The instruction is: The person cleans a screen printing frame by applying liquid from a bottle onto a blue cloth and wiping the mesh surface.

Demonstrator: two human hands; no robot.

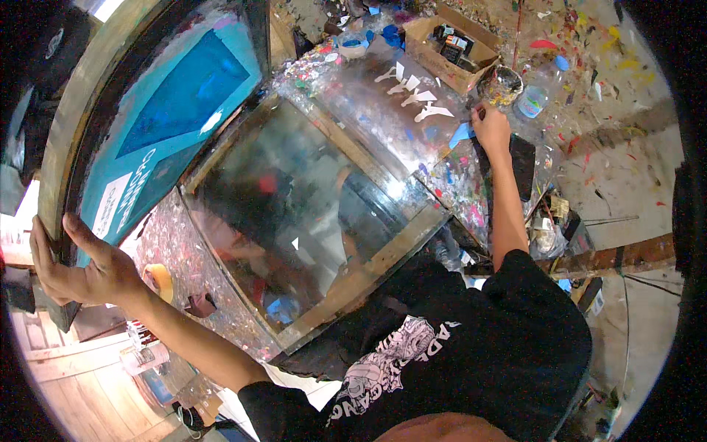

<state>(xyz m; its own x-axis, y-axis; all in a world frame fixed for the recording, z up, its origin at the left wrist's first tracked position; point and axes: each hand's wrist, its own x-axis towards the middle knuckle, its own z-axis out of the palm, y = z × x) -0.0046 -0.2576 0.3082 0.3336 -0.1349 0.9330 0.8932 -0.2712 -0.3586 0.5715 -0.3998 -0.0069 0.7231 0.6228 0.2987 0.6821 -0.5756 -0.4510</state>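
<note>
Two hands are in view: the left hand (77, 269) grips the edge of one hinged screen frame (158, 110) with a blue-green mesh, and the right hand (491, 129) rests on the paint-spattered bench (456, 184). One glass-topped exposure box (309, 214) in a wooden frame lies under the raised frame. Four white cut-out paper shapes (412, 92) lie on one clear sheet. One piece of blue tape (460, 135) sits by the right hand. There is one cardboard box (449, 48), one plastic bottle (536, 92) with a blue cap, one round glass dish (502, 85), and one roll of yellow tape (158, 280).
</note>
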